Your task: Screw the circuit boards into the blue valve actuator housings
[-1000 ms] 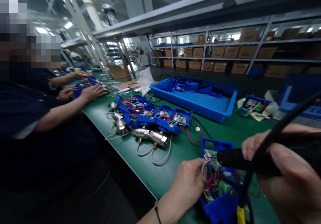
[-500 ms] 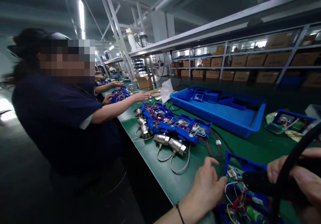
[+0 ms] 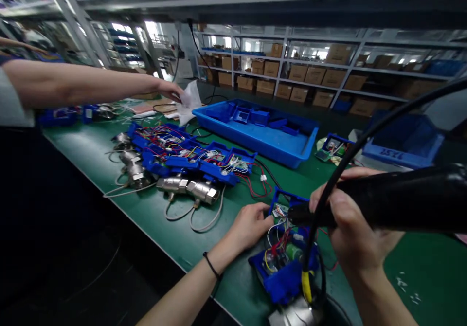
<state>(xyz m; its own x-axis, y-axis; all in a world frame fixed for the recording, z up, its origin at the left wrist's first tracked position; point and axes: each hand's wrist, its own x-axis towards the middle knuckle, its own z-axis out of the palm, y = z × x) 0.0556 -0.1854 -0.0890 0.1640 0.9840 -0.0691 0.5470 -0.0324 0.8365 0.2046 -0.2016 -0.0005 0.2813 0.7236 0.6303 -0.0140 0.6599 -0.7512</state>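
My right hand [image 3: 355, 219] is wrapped round a black electric screwdriver [image 3: 408, 197], its nose pointing left over a blue plastic housing [image 3: 282, 280]. Inside the housing are a circuit board [image 3: 280, 210], coloured wires and a green cylindrical part [image 3: 294, 252]. My left hand [image 3: 250, 226] has thumb and forefinger closed on the left edge of the housing's raised part. The screwdriver's tip is hard to make out against the board. Below the housing shows a metal valve body [image 3: 295, 314]. A black cable [image 3: 361, 143] arcs in front of my right hand.
Several wired blue housings with metal valves [image 3: 202, 191] stand in rows to the left. Behind them lies a large blue tray [image 3: 255, 141]. A co-worker's arm [image 3: 91, 82] reaches in from the left towards a white plastic bag [image 3: 189, 102]. Small white bits [image 3: 401, 282] lie at right.
My view has swung right, so the co-worker's body has mostly left it. My left hand has closed in on the housing's edge. The co-worker's hand has reached the plastic bag.
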